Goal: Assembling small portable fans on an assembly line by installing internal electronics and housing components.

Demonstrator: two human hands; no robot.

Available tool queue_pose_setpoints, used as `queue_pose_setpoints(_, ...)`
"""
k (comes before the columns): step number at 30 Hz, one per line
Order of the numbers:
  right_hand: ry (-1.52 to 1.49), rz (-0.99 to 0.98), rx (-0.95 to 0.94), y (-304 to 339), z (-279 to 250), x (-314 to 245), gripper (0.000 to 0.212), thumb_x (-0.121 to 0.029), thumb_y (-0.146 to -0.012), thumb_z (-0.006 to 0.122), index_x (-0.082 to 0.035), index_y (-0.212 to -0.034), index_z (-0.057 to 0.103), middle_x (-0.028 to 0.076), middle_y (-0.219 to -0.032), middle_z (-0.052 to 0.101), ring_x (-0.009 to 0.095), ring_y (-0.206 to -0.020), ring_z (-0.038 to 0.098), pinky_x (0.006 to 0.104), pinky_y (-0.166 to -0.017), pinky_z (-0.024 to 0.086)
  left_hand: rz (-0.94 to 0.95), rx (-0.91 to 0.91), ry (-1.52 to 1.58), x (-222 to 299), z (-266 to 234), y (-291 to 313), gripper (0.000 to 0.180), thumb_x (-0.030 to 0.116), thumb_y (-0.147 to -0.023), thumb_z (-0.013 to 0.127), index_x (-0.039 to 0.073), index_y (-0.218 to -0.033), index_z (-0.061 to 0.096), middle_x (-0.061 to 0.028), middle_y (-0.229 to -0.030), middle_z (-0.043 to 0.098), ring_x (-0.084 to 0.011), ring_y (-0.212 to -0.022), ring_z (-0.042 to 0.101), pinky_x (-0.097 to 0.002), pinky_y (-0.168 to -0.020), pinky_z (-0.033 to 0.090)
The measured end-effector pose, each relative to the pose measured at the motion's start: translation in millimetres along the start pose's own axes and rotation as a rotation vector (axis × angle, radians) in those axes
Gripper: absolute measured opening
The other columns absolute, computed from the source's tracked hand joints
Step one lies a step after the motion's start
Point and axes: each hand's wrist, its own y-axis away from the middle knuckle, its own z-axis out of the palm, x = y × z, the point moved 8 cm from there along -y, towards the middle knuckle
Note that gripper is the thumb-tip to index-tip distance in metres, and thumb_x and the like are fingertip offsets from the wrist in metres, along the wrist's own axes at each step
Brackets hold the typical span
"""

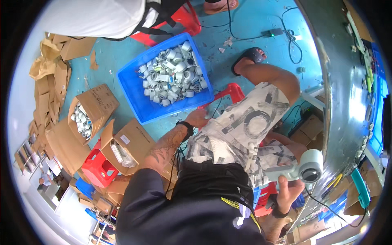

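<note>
My right hand (289,192), wearing a dark wristband, is closed on a white handheld device (312,160) with a handle and a round head with a dark opening. Beside my shorts, my left hand (197,117) has its fingers curled at the end of a red plastic stool (233,93). Some of those fingers are hard to make out. Just beyond it stands a blue bin (141,116) heaped with white and grey round-headed plastic pieces (171,75).
To the left, an opened carton (98,104) holds similar white pieces. Nearer are another carton (136,141) with plastic-wrapped contents and a red stool (98,165). A dark metal-edged bench (343,102) runs along the right. Cables (290,36) lie on the blue floor. A person in white (94,16) is at the top left.
</note>
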Motion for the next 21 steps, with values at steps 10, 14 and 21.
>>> queue_pose_setpoints(10, 0.092, -0.141, -0.246, 10, -25, -5, 0.057, -0.007, -0.084, 0.087, 0.005, -0.133, 0.06, 0.015, -0.112, 0.078, 0.022, -0.099, 0.074, 0.0354, -0.084, 0.06, 0.405, -0.329, 0.134, 64, -20, 37, 0.049, 0.043, -0.09, 0.07, 0.004, -0.12, 0.074, -0.0243, -0.117, 0.075, -0.0449, -0.106, 0.07, -0.0519, -0.092, 0.055)
queue_pose_setpoints(14, -0.105, -0.12, -0.122, 5, -35, 8, 0.05, -0.007, -0.086, 0.085, 0.006, -0.129, 0.064, 0.013, -0.108, 0.077, 0.022, -0.1, 0.074, 0.0365, -0.089, 0.059, 0.326, -0.14, 0.201, 33, -29, 43, 0.049, 0.044, -0.091, 0.068, 0.005, -0.12, 0.074, -0.0253, -0.115, 0.075, -0.0456, -0.106, 0.07, -0.0529, -0.092, 0.055)
queue_pose_setpoints(21, 0.015, -0.471, -0.102, 5, 1, -57, 0.044, -0.017, -0.088, 0.084, -0.003, -0.127, 0.071, 0.012, -0.095, 0.075, 0.022, -0.077, 0.072, 0.0339, -0.07, 0.057, 0.343, -0.099, -0.301, 0, -86, 15, 0.045, 0.043, -0.095, 0.059, 0.007, -0.116, 0.076, -0.0258, -0.112, 0.074, -0.0475, -0.106, 0.069, -0.0575, -0.092, 0.055)
